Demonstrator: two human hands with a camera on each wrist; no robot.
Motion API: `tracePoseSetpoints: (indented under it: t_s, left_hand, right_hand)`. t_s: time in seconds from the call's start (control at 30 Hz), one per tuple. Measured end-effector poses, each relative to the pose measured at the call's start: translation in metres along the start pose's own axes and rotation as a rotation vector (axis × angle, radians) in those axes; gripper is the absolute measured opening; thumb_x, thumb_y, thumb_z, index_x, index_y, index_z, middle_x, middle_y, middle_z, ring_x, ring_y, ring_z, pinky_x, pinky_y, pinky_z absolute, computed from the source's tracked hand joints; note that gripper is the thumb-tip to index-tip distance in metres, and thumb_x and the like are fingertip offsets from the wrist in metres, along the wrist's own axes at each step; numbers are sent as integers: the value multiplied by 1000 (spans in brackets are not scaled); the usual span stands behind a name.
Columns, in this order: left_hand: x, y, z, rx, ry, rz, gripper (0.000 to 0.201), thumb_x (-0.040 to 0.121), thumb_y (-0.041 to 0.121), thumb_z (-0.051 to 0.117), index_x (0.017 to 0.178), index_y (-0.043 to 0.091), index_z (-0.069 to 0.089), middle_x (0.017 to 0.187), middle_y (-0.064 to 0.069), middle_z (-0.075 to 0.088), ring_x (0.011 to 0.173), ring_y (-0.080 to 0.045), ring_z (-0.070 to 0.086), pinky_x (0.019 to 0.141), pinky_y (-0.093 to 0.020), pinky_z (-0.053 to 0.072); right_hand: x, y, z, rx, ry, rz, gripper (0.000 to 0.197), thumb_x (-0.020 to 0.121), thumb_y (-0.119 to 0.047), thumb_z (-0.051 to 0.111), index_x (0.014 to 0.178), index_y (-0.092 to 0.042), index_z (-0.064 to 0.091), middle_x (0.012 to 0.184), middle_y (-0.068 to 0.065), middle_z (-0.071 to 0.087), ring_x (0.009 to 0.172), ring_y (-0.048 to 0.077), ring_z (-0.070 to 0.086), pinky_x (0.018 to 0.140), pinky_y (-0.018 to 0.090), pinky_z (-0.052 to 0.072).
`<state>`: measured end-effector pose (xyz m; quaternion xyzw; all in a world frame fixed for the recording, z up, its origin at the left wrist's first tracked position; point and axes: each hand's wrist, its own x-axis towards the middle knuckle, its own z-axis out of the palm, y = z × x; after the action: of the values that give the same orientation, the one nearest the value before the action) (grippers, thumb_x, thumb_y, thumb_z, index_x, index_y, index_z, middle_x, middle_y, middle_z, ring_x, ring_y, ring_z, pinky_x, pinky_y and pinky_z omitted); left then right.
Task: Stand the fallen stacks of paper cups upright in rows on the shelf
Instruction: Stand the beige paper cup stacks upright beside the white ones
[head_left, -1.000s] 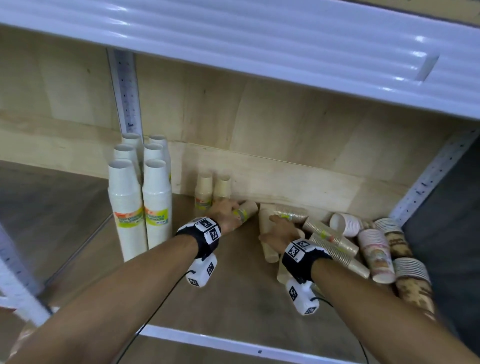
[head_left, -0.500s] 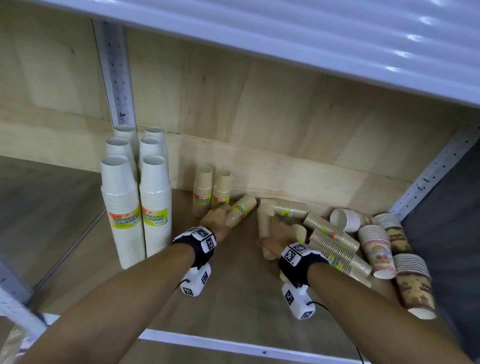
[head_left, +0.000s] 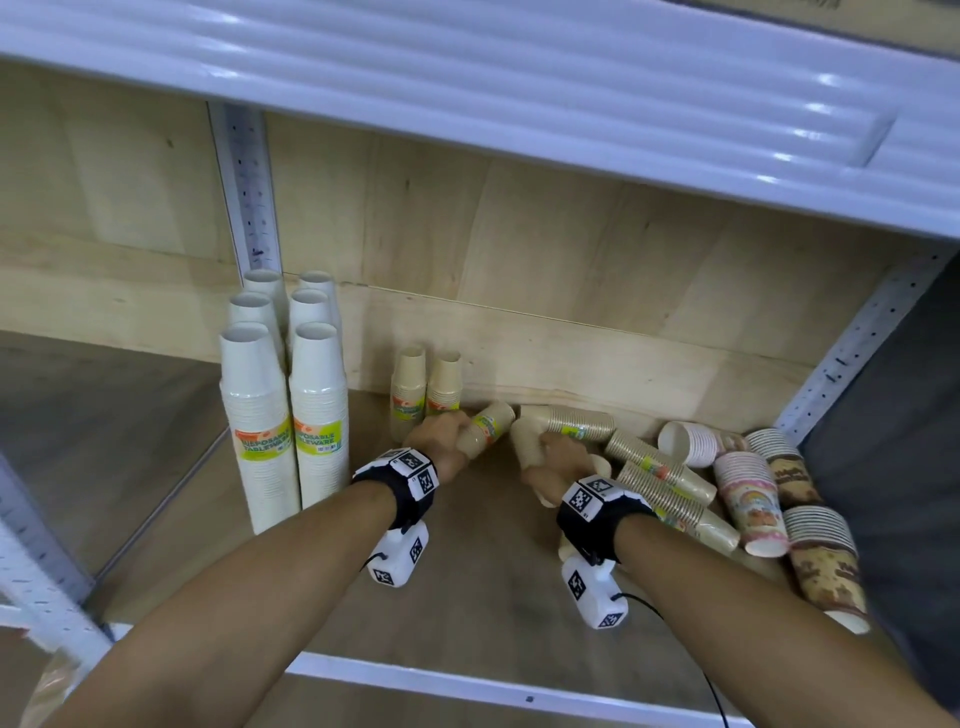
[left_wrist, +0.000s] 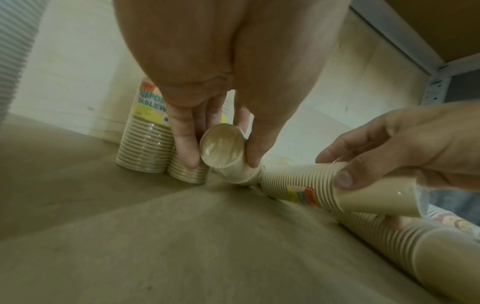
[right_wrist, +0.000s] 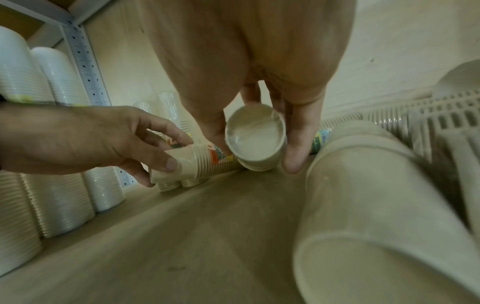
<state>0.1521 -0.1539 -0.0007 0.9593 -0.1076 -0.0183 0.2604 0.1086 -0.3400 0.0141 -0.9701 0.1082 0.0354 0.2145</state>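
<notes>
My left hand (head_left: 451, 442) grips a short beige cup stack (head_left: 487, 427) near its base, tilted with its open end up and to the right; the left wrist view shows fingers and thumb around that stack's base (left_wrist: 222, 148). My right hand (head_left: 551, 458) grips another beige stack (head_left: 523, 441) just to the right, whose base (right_wrist: 255, 138) faces the right wrist camera. Two beige stacks (head_left: 408, 396) stand upright against the back wall, right behind my left hand. The shelf board (head_left: 467, 597) is wood.
Several tall white stacks (head_left: 317, 415) stand in two rows at the left by a metal post (head_left: 244, 192). Fallen beige stacks (head_left: 660, 483) and patterned stacks (head_left: 748, 499) lie heaped at the right. The upper shelf (head_left: 519, 93) hangs low overhead.
My left hand has tipped its beige stack from lying flat to slanting upward. My right hand has stayed on its stack, barely moving.
</notes>
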Motion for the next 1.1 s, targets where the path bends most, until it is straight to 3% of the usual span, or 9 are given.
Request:
tracePoseSetpoints:
  t_s: [0.17,0.27,0.37,0.53,0.63,0.87,1.1]
  left_hand:
    - [-7,24,-22,44,31,20,35,88,18,59,123,13,61,122,-9,64,110,-28,61,92,-33,49]
    - [-9,35,-31,22,59,18,37,89,12,60,126,13,60,125,-9,61,113,-28,59,88,-29,46]
    - [-13,45,-40,27,100,-6,35,88,10,59,122,17,61,122,-7,62,109,-27,60,88,-29,50]
    - [-19,61,-54,-23,81,-2,37,86,3,54,117,21,60,124,-6,55,106,-25,59,85,-35,55]
    - [-20,69,-61,-18,104,5,35,86,5,60,119,19,60,122,-6,59,107,-23,60,87,-28,51]
    - [-28,87,-81,58,74,28,39,82,12,74,120,15,66,120,-5,65,109,-23,61,86,-25,49]
    - [-36,88,-80,121,50,73,44,82,12,74,125,11,66,127,-6,64,114,-22,61,95,-27,49]
  right_hand:
    - [-10,-5,-19,20,60,-27,44,82,-23,63,123,-12,54,125,12,53,110,31,57,91,36,50]
    - [-14,-5,-30,51,59,-46,36,82,-28,62,114,-13,55,118,10,55,102,30,59,87,39,53]
    - [-17,-9,-42,56,79,-36,40,78,-20,62,116,-11,56,119,8,55,105,28,58,81,32,51]
    - [-13,-26,-64,-50,83,-79,40,84,-3,59,124,-6,56,128,13,56,113,28,59,92,32,51]
    - [-14,-36,-71,-86,82,-107,38,87,-8,62,125,-7,57,127,13,57,112,28,60,91,32,51]
    - [-26,-57,-64,-105,108,-197,42,80,-18,72,119,-14,60,123,9,60,106,26,63,85,32,54]
    - [-31,-56,-57,-105,70,-280,35,84,-15,66,117,-9,61,120,10,62,107,25,62,83,30,52]
